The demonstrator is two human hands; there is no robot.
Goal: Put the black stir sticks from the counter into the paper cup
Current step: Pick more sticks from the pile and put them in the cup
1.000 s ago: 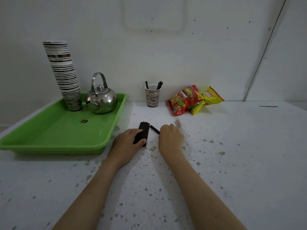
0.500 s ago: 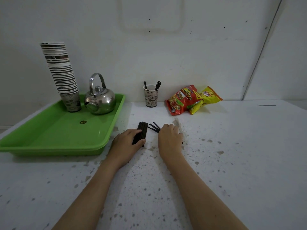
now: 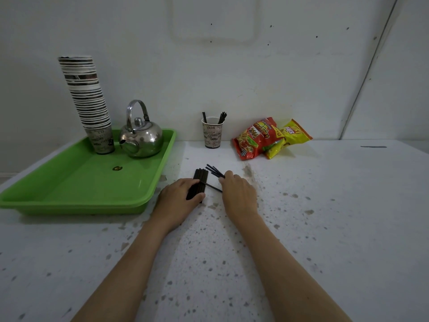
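Around: green tray (image 3: pixel 76 182) at 9 o'clock carries a cup stack (image 3: pixel 89 105) and a kettle (image 3: pixel 141 135); snack bags (image 3: pixel 267 138) at 1 o'clock.
Left hand (image 3: pixel 178 196): palm down, grip closed around the stick bundle (image 3: pixel 200 180) on the bench (image 3: pixel 325 217).
Right hand (image 3: pixel 239 191): grip pinching a few fanned sticks (image 3: pixel 214 170); one stick (image 3: pixel 213 187) lies between the hands.
Paper cup (image 3: pixel 212 135): 12 o'clock by the wall, path clear, some sticks inside.
Surface: white, speckled.
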